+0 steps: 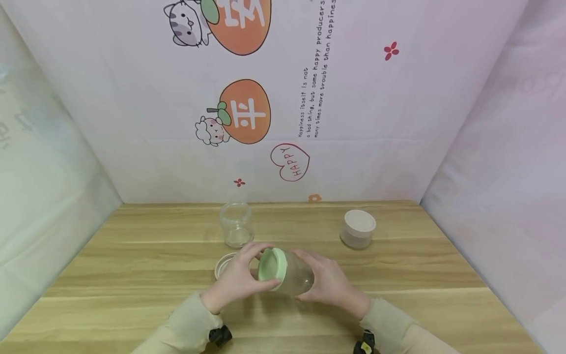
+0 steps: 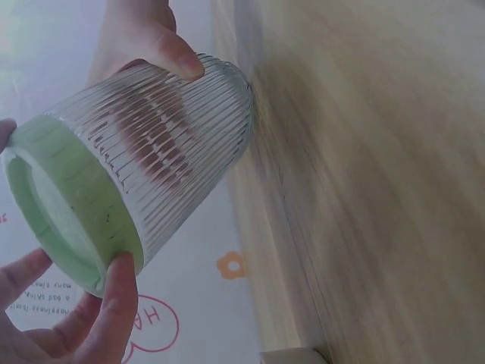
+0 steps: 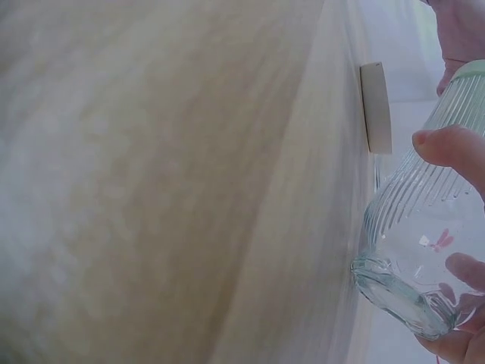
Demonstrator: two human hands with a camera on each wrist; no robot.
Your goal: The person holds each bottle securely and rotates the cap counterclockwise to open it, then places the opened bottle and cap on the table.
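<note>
Between both hands a ribbed clear glass jar [image 1: 297,273] is tilted over, its green lid [image 1: 272,268] facing left. My left hand [image 1: 240,273] grips the lid's rim, thumb on the near side and fingers on the far side. Around the jar's body, near its base, my right hand [image 1: 328,279] holds with thumb and fingers apart. In the left wrist view the vertical ribs of the jar [image 2: 163,144] show clearly. The thick glass base of the jar [image 3: 402,296], seen in the right wrist view, is close to or touching the wooden table.
Behind the left hand stands an open clear jar [image 1: 237,226]. A pale round lid [image 1: 223,264] lies partly hidden by that hand. At the back right is a short jar with a white lid [image 1: 358,229]. A printed cloth [image 1: 353,123] rises behind the wooden table [image 1: 420,295].
</note>
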